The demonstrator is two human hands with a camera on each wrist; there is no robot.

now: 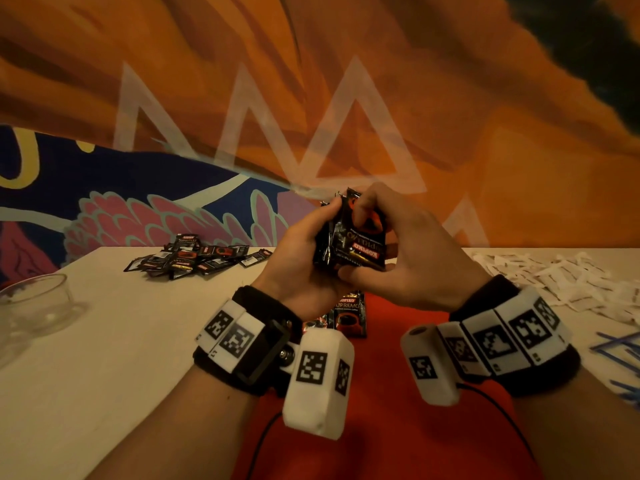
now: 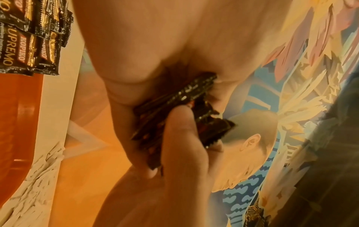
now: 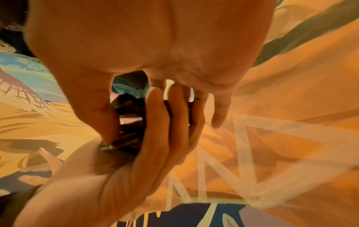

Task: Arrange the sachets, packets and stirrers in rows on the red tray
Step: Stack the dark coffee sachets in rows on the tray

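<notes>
Both hands hold one stack of black coffee sachets [image 1: 349,242] in the air above the far end of the red tray [image 1: 381,427]. My left hand [image 1: 304,247] cups the stack from the left, thumb on its top edge. Gripping it from the right is my right hand [image 1: 398,244], fingers curled over the top and thumb under the bottom edge. In the left wrist view the stack [image 2: 174,104] shows edge-on between palm and fingers. A few sachets [image 1: 349,313] lie side by side on the tray below the hands, also visible as sachets [image 2: 29,40] in the left wrist view.
A loose pile of black sachets [image 1: 194,258] lies on the white table at the back left. White paper packets [image 1: 554,275] are scattered at the right, with blue stirrers [image 1: 620,344] at the right edge. A clear glass bowl [image 1: 34,306] stands at the left edge.
</notes>
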